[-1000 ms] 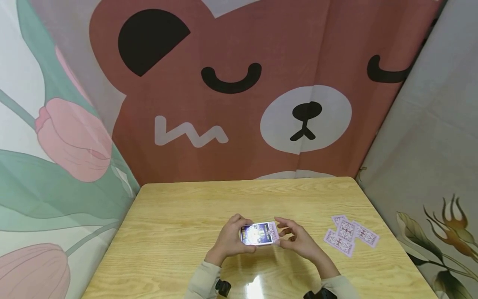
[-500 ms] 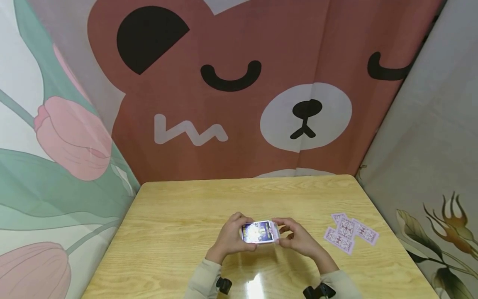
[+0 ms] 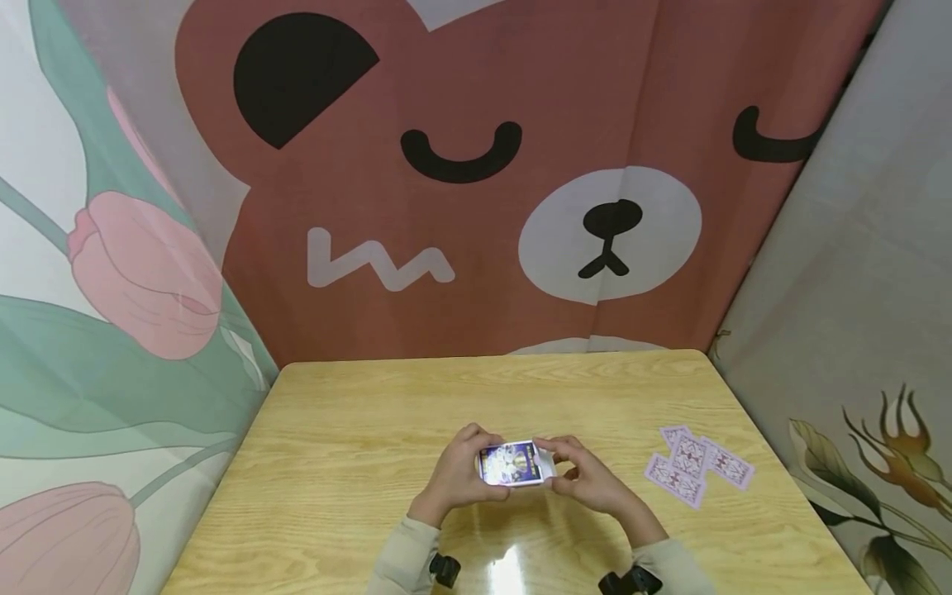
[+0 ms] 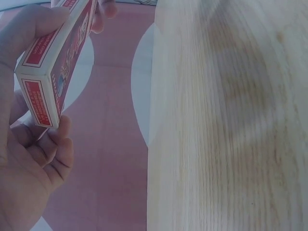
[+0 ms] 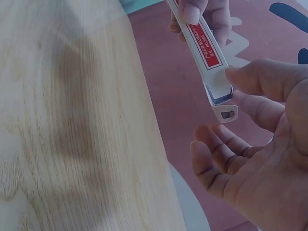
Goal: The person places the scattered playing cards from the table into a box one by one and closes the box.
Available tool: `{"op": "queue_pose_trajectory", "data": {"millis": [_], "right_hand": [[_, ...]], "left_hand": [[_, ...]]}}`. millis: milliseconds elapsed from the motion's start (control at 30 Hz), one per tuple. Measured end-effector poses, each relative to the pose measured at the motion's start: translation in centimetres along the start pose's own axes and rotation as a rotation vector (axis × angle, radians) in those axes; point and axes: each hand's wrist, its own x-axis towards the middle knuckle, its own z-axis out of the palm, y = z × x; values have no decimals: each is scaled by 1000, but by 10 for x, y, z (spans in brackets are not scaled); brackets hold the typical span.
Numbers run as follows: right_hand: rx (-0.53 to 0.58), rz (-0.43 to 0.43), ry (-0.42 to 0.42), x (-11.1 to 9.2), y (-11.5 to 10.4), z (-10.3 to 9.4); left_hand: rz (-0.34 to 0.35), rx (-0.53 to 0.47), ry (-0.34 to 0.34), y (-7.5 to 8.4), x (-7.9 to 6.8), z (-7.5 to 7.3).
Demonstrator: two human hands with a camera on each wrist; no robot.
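A playing-card box (image 3: 509, 464) with a shiny blue-and-white face is held above the table. My left hand (image 3: 455, 473) grips its left part, thumb along the near edge and fingers at the far edge. In the left wrist view, the card box (image 4: 40, 94) shows red printed panels on white sides. At the right end, my right hand (image 3: 595, 481) holds the box between thumb and forefinger. A white end flap (image 5: 225, 114) stands out from the box mouth in the right wrist view, with a dark edge visible inside; the other right fingers are loosely bent below.
Several pink-backed playing cards (image 3: 688, 457) lie overlapping on the wooden table (image 3: 357, 430) to the right. A bear-print cloth (image 3: 416, 322) hangs behind the table's far edge. Floral cloths hang on both sides.
The pink-backed card end that stuck out of the box has slid inside, and the white flap now shows. My right fingers have moved slightly left, onto the box's end. The left hand stays nearly still.
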Motion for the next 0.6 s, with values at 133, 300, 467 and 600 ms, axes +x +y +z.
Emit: {"op": "queue_pose_trajectory", "data": {"millis": [133,300,467,600], "right_hand": [[-11,3,9,-1,3,0],[-39,10,91,-4,27,-3],[-138,0,177,-7,43,-6],[-315,14,321,-12,47,-8]], "left_hand": [[-2,8,4,-1,-1,0],[-9,27,4,-3,-2,0],[-28,34,-2,-4,-4,-1],[-33,21,-6,-3,-4,-3]]}}
